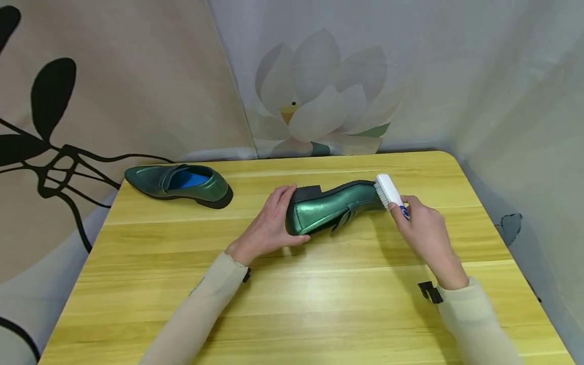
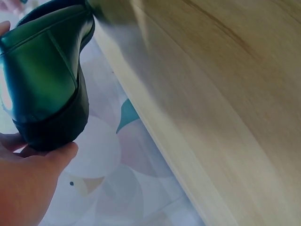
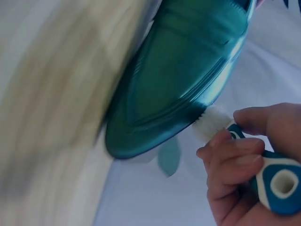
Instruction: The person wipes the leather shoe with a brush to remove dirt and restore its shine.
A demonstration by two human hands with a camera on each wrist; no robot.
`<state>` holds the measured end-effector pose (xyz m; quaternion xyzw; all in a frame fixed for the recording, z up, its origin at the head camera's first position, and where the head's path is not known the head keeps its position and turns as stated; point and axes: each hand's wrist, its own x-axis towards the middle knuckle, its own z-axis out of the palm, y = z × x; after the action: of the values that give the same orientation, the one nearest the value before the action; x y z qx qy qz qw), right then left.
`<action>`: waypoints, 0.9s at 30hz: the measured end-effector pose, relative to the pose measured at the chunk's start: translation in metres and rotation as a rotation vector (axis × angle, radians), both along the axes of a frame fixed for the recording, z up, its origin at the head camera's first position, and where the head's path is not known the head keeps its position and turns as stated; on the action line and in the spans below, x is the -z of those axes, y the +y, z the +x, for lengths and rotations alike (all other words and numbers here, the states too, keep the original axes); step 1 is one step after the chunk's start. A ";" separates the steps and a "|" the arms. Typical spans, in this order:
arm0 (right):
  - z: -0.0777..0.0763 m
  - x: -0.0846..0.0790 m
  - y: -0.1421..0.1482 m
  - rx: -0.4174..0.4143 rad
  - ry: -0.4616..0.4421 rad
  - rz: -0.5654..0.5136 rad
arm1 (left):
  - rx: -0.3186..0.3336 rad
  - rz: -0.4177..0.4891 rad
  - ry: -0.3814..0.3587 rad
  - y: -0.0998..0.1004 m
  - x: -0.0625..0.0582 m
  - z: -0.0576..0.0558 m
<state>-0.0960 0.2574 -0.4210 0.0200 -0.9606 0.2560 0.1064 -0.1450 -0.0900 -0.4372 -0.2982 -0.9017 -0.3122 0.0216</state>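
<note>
- Right hand [image 1: 424, 228], nearest the right wrist camera: fingers curled and thumb closed round the handle of a brush [image 1: 388, 189].
- Brush: at the toe of the held loafer [image 1: 333, 205], its white bristles touching the edge there; the grip is white and blue, with a hole at the end.
- Left hand [image 1: 269, 225]: thumb and fingers spread round the heel of the held loafer, gripping it.
- Held loafer: shiny green, tipped on its side, toe to the right, dark sole on the far side; I cannot tell whether it touches the table.
- Pale sleeves [image 1: 201, 309]: nearer the person than the held loafer, a black clip [image 1: 430, 292] by the right cuff.
- Second loafer [image 1: 191, 194]: left of the held loafer and slightly farther back, upright, toe pointing left, blue insole showing.
- Table [image 1: 319, 289]: beneath the held loafer, yellow wood with streaked grain.
- Cloth backdrop [image 1: 456, 76]: beyond the held loafer, with a pale flower print [image 1: 328, 96].
</note>
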 end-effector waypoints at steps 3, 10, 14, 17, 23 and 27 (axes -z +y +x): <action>0.001 -0.006 -0.014 -0.032 0.066 0.011 | -0.002 0.003 0.007 0.001 0.000 0.000; 0.007 -0.012 -0.047 -0.176 0.149 0.063 | -0.006 0.013 0.031 0.003 0.001 0.001; 0.012 -0.016 -0.069 -0.256 0.156 0.082 | 0.003 0.029 0.069 0.005 0.001 0.001; 0.015 -0.017 -0.082 -0.311 0.179 0.074 | 0.010 0.033 0.090 0.005 0.001 0.001; 0.019 -0.014 -0.094 -0.356 0.227 0.059 | 0.023 0.047 0.108 0.006 0.003 0.003; 0.013 -0.013 -0.087 -0.277 0.210 0.057 | 0.017 0.045 0.118 0.007 0.003 0.004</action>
<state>-0.0826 0.1703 -0.4076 0.1820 -0.9392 0.2372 0.1691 -0.1407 -0.0830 -0.4400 -0.3233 -0.8890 -0.3146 0.0787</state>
